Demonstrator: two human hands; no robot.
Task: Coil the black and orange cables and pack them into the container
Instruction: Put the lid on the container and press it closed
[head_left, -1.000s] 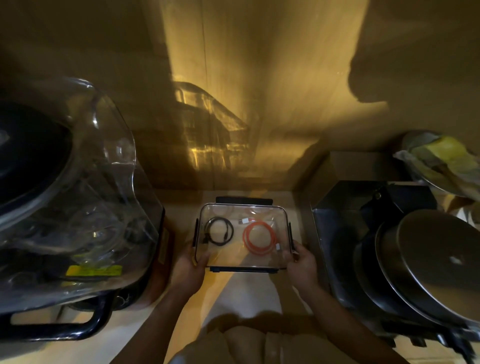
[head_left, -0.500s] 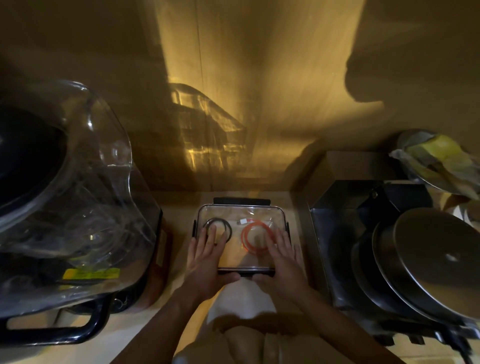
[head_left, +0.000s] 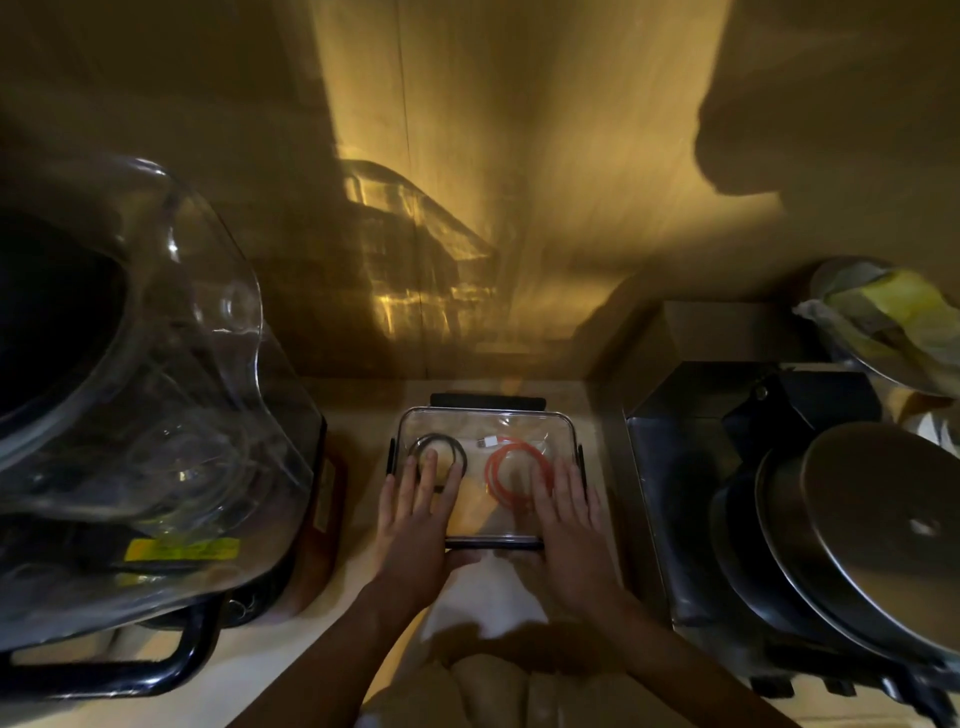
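The clear container (head_left: 488, 478) is being pressed from above by both hands laid flat with fingers spread, the left hand (head_left: 415, 512) covering the near part of the coiled black cable (head_left: 437, 452) and the right hand (head_left: 569, 519) lying just right of the coiled orange cable (head_left: 514, 475), both coils being seen inside through the lid. The container is being hemmed in on the counter (head_left: 358, 415) by a large plastic-wrapped appliance (head_left: 130, 395) on the left and a metal tray (head_left: 670, 467) holding pans (head_left: 883, 525) on the right, with bare counter being left only in narrow strips beside it and toward the wall (head_left: 519, 208).
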